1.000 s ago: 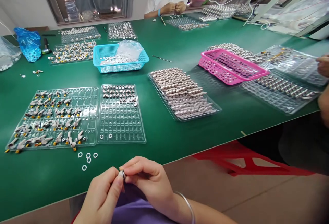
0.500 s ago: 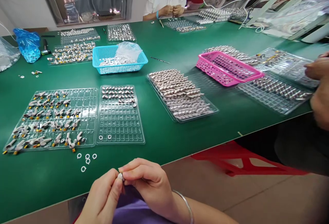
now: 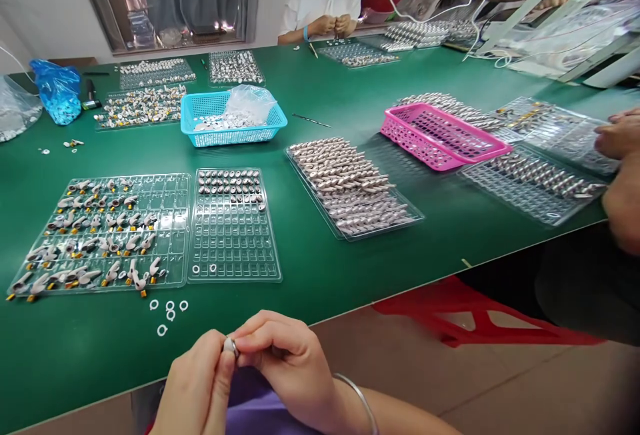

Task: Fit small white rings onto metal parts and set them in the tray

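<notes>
Table: green top (image 3: 330, 275), running back to a wall and a curtained window (image 3: 150, 2).
Left hand: thumb and fingers (image 3: 195, 382) closed on the part from its left side.
Right hand: fingertips (image 3: 290, 362) pinching the same part from the right; a metal bangle (image 3: 357, 395) sits on the wrist.
Part: small, white with a shiny rim (image 3: 231, 346), gripped between both hands in front of the near table edge; finer detail is covered by the fingers.
Rings: five, white (image 3: 170, 315), loose on the table just beyond the hands.
Left tray: clear (image 3: 170, 242), with rows of white stemmed pieces carrying yellow tabs.
Small-cell tray: clear (image 3: 235, 238), beside the left tray; oval pieces fill the far rows, two rings lie near its front edge.
Center tray: stacked with pale, slim pieces (image 3: 345, 185).
Blue basket: holds white pieces and a plastic bag (image 3: 233, 137).
Pink basket: right of center (image 3: 415, 145), near further loaded trays.
Co-workers: one person in white (image 3: 310, 12) across the table, hands together; another person's hand (image 3: 620, 135) at the right edge.
</notes>
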{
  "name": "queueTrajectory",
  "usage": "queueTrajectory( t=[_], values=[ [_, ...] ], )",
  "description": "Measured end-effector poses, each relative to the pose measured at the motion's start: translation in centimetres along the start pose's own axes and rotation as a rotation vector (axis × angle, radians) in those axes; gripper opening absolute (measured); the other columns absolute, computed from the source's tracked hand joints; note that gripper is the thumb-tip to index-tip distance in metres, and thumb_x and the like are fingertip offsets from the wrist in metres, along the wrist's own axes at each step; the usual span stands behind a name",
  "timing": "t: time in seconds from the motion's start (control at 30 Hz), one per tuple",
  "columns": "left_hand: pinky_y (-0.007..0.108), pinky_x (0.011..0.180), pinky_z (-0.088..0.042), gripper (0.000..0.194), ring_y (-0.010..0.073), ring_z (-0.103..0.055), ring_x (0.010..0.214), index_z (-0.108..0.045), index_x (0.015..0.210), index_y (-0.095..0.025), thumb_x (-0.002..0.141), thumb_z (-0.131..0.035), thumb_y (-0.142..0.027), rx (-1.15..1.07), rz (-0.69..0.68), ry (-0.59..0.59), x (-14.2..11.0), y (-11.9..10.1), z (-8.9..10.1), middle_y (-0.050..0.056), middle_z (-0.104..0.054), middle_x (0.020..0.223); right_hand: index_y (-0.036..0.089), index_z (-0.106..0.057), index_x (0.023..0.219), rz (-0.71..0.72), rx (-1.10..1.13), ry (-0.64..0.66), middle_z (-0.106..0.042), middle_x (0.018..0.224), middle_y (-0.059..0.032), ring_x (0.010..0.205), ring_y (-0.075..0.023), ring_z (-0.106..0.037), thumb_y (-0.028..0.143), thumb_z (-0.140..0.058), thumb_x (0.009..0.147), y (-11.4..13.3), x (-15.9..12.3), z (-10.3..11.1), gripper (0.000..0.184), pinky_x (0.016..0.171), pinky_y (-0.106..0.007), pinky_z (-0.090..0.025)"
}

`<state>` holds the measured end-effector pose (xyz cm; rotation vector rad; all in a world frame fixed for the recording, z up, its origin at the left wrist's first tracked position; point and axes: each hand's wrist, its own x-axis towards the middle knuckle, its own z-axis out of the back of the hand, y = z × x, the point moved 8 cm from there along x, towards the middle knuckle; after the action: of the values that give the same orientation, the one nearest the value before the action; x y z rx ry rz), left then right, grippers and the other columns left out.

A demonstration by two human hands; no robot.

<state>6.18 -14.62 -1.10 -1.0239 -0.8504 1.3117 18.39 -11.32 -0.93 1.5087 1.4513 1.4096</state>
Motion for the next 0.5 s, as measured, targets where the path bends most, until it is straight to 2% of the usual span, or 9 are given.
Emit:
queueTrajectory(
  t=[0.2,0.33,0.5],
  values=[
    [0.024,0.047,-0.027,0.036,0.0102,-0.030,0.049,-0.049,0.069,-0.021,0.096,-0.042,-0.042,-0.185,0.135,0.181,0.3,1.1,-0.5,-0.005,-0.041,0.060,0.030,-0.077,0.087,-0.075,0.141,-0.043,-0.075,0.084,-0.0005,0.070,-0.0111,-0.071,0.005,-0.073,0.076,-1.2,-0.3,0.2,0.027,0.066,-0.019,-0.059],
    [0.023,0.044,-0.024,0.037,0.0102,-0.030,0.049,-0.051,0.068,-0.020,0.095,-0.045,-0.045,-0.215,0.180,0.153,0.2,1.3,-0.4,-0.005,-0.039,0.059,0.029,-0.078,0.085,-0.117,0.188,-0.063,-0.075,0.083,-0.0014,0.071,-0.0120,-0.070,0.009,-0.076,0.075,-1.7,-0.3,0.3,0.022,0.065,-0.020,-0.058],
    [0.023,0.044,-0.023,0.039,0.0102,-0.028,0.050,-0.051,0.066,-0.020,0.092,-0.049,-0.048,-0.250,0.254,0.105,0.3,1.6,-0.4,-0.005,-0.038,0.058,0.029,-0.078,0.080,-0.234,0.290,-0.074,-0.075,0.081,0.0000,0.070,-0.0107,-0.069,0.014,-0.079,0.073,-2.9,-0.5,0.3,0.016,0.066,-0.019,-0.058]
  ],
)
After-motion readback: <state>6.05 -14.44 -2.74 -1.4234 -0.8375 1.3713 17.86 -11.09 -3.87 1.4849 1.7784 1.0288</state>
